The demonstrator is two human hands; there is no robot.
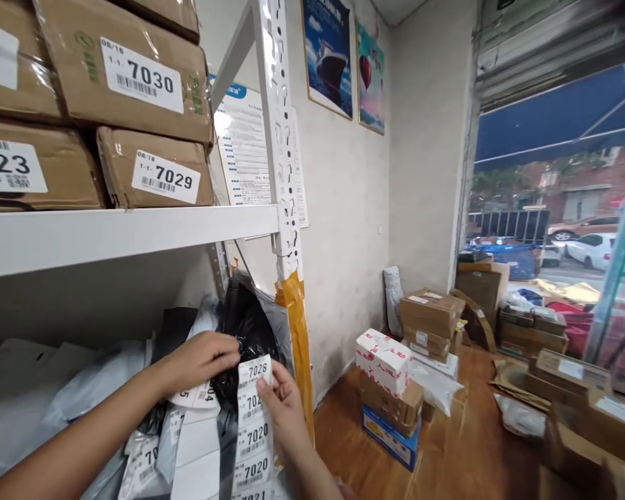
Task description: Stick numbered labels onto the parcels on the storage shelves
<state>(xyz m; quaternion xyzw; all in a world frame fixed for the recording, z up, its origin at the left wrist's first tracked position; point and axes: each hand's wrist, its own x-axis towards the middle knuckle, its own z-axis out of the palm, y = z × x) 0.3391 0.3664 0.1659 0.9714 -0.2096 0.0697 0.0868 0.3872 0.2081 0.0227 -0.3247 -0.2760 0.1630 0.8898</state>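
My right hand (287, 406) pinches a strip of printed number labels (253, 437) near its top, thumb in front. The top label reads 7028, and the strip hangs down past the lower edge of the view. To its left, my left hand (203, 357) is closed with its fingers bent toward the strip's top. What its fingertips hold, if anything, is hidden. Behind both hands is a black plastic parcel bag (244, 316) on the lower shelf. Below my left hand hangs a blank white strip (195, 448), beside part of a label roll (203, 397).
A white metal shelf (135, 232) carries labelled cardboard boxes (140, 76) above; its upright has orange tape (294, 326). Grey bagged parcels (98, 382) fill the lower level. On the wooden floor (458, 451) stand stacked boxes (390, 403) and more cartons (573, 375) to the right.
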